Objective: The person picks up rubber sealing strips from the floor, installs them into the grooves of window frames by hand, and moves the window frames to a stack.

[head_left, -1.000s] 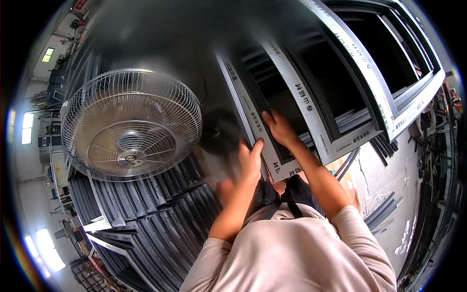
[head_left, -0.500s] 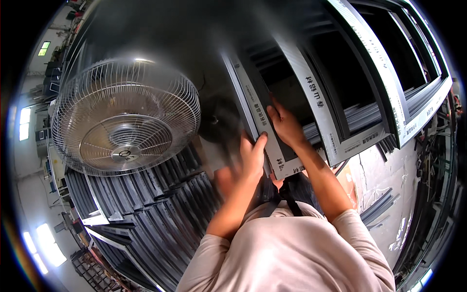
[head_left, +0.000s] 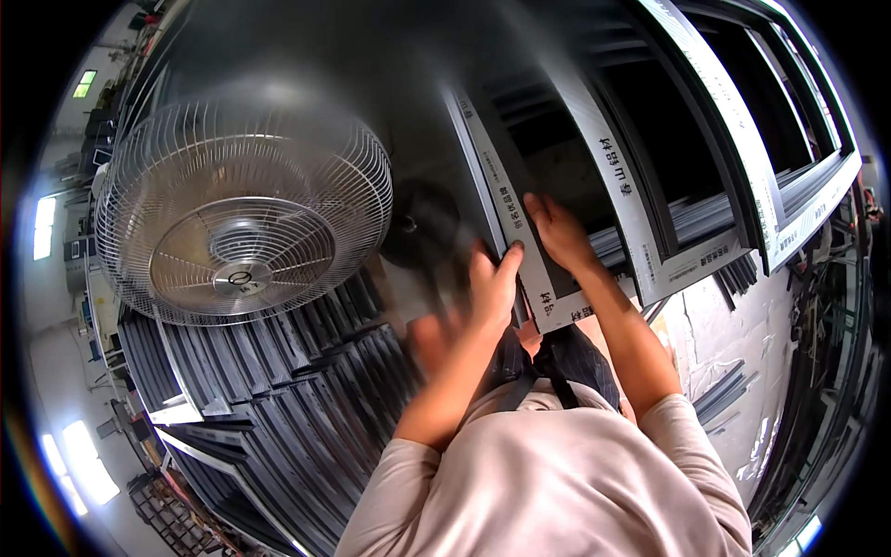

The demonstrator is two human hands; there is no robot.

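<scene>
A dark metal frame [head_left: 516, 215], shaped like a window frame and faced with printed white film, is in front of me at the near end of a row of similar frames. My left hand [head_left: 495, 283] is closed on its left outer edge, thumb resting on the white face; the fingers behind are partly hidden. On the inner side of the same bar is my right hand [head_left: 563, 239], fingers stretched up along the opening. Whether it touches the bar is hard to tell.
A large round wire-caged fan [head_left: 246, 223] stands close on the left. Below it lie stacked dark metal profiles [head_left: 316, 418]. More white-faced frames [head_left: 617, 176] stand to the right, with loose dark strips [head_left: 729, 395] on the pale floor. A blurred pinkish shape [head_left: 434, 342] is beside my left forearm.
The near frame and both hands appear slightly further right in the view. My right hand's thumb has come off the bar's face, and its fingers sit lower along the opening.
</scene>
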